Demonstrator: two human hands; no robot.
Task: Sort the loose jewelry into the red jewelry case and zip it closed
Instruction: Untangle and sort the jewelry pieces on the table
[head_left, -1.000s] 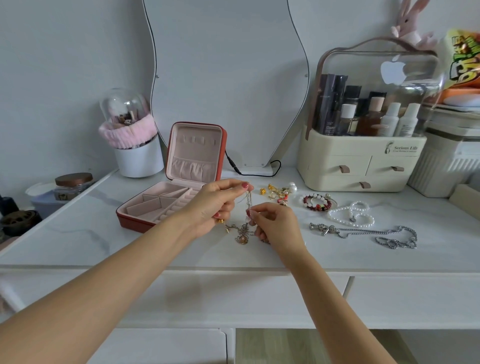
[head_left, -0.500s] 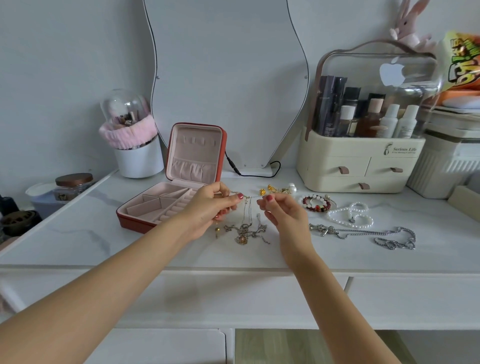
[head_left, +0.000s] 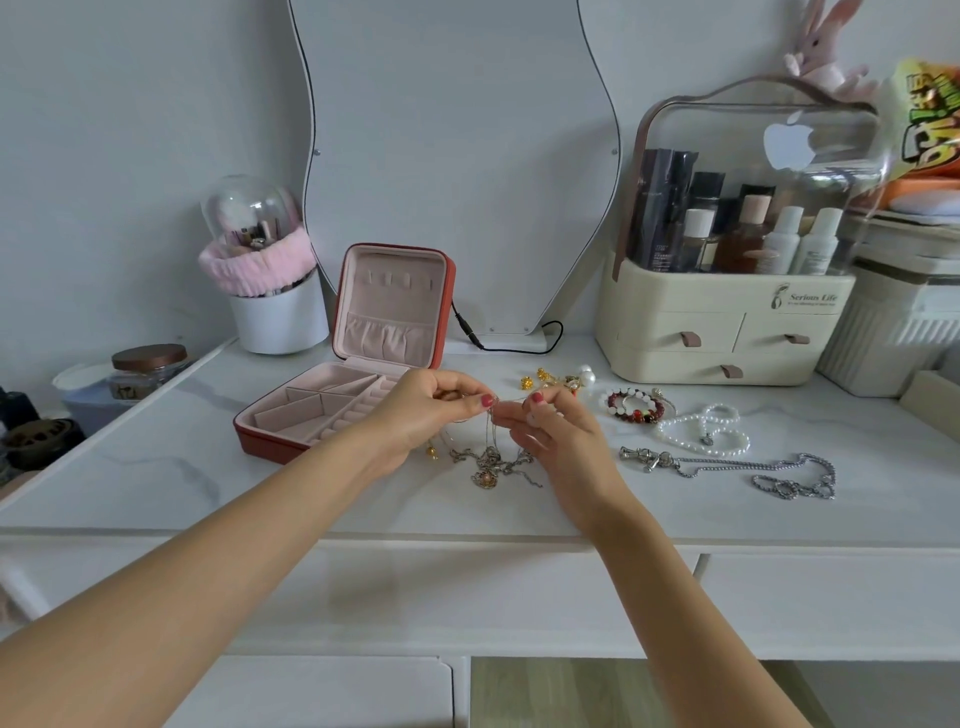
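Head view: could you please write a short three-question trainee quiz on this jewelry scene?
1. True or false: the red case is zipped closed.
2. What do the left hand and right hand pinch between them? A) pearl strand B) thin chain C) beaded bracelet
3. Which item lies nearest the table's right end: the silver chain or the gold charms?

Key:
1. False; its lid stands open.
2. B; the thin chain, with a tangle hanging below.
3. The silver chain.
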